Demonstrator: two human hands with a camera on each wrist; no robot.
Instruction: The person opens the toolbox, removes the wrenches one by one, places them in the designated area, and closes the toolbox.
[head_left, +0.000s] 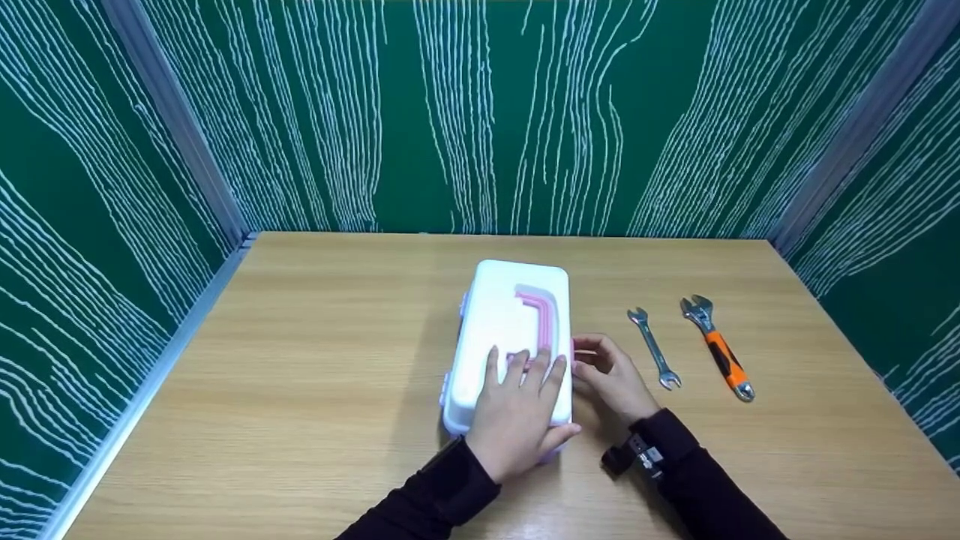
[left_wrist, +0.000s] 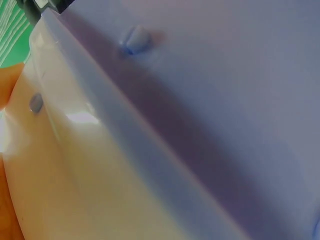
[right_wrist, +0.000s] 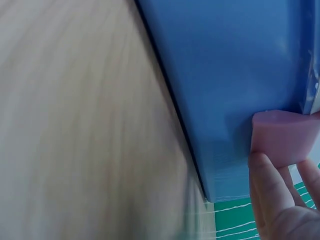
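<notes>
A white plastic box [head_left: 501,311] with a pink fold-down handle [head_left: 544,315] on its lid lies in the middle of the wooden table [head_left: 300,375]. My left hand [head_left: 519,405] lies flat on the near end of the lid, fingers straight and pressing down. Beside the box's right side, my right hand [head_left: 594,361] has its fingers curled round a pink latch [head_left: 574,352]. The right wrist view shows that latch [right_wrist: 282,137] against the box wall [right_wrist: 230,75], with my fingertips [right_wrist: 270,192] under it. The box's side [left_wrist: 200,100] fills the left wrist view.
Right of the box lie a small silver open-ended spanner [head_left: 655,349] and an adjustable wrench [head_left: 718,349] with an orange and black grip. Green patterned walls [head_left: 480,112] close in the table at the back and both sides.
</notes>
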